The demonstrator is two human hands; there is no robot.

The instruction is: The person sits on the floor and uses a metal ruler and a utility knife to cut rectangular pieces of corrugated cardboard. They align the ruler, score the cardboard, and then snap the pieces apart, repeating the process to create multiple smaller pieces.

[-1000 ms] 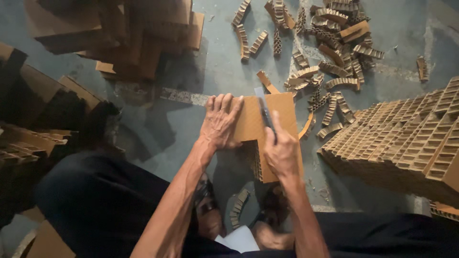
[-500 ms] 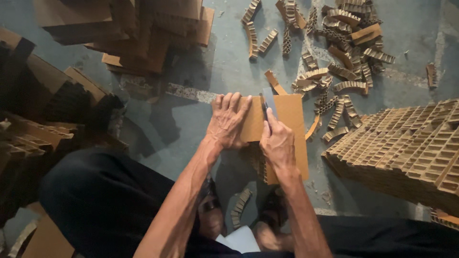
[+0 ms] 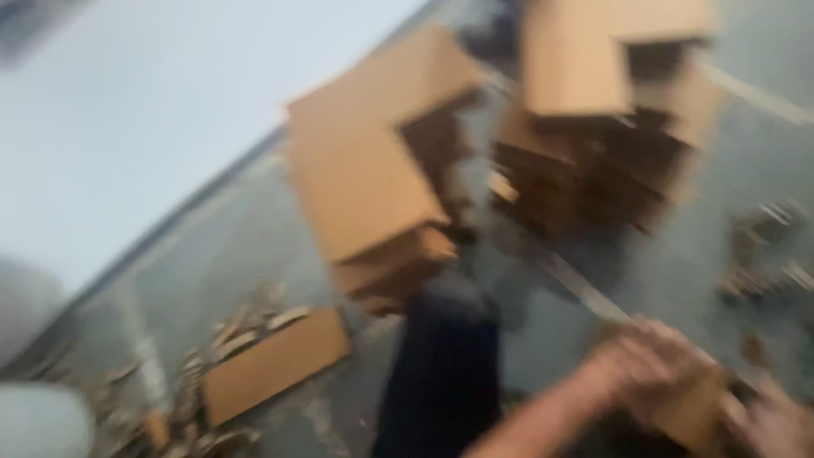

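Frame is heavily motion-blurred and tilted, detail is limited.

Landmark: the big stack of flat brown cardboard sheets (image 3: pixel 373 170), upper centre.

- Left hand (image 3: pixel 649 365) sits low and to the right of that stack, forearm running in from the bottom edge. Its grip looks wrapped over the top of a flat tan cardboard piece (image 3: pixel 695 411); blur hides the finger detail, so I can't tell how tightly it is closed.
- Right hand (image 3: pixel 780 424) is at the bottom-right corner, further right of the stack, partly cut by the frame edge. It touches the same cardboard piece. Grip state: cannot tell.
- The cardboard piece lies between the two hands, well below and right of the stack, its lower edge out of frame.
- Second pile of brown cardboard sheets (image 3: pixel 610 93) stands just right of the stack, edges ragged and overhanging, dark gaps between layers.
- Loose flat brown cardboard sheet (image 3: pixel 275 365) lies on the grey concrete floor (image 3: pixel 203 254), below and left of the stack, with small cardboard scraps (image 3: pixel 212 339) scattered along its upper-left edge.
- More scraps (image 3: pixel 772 246) lie on the floor far right of the stack.
- Dark trouser leg (image 3: pixel 445 365) sits directly below the stack.
- Open room: bare floor between the stack and the loose sheet, and a strip between the second pile and the hands.
- Pale wall (image 3: pixel 144 110) fills the area upper left of the stack.
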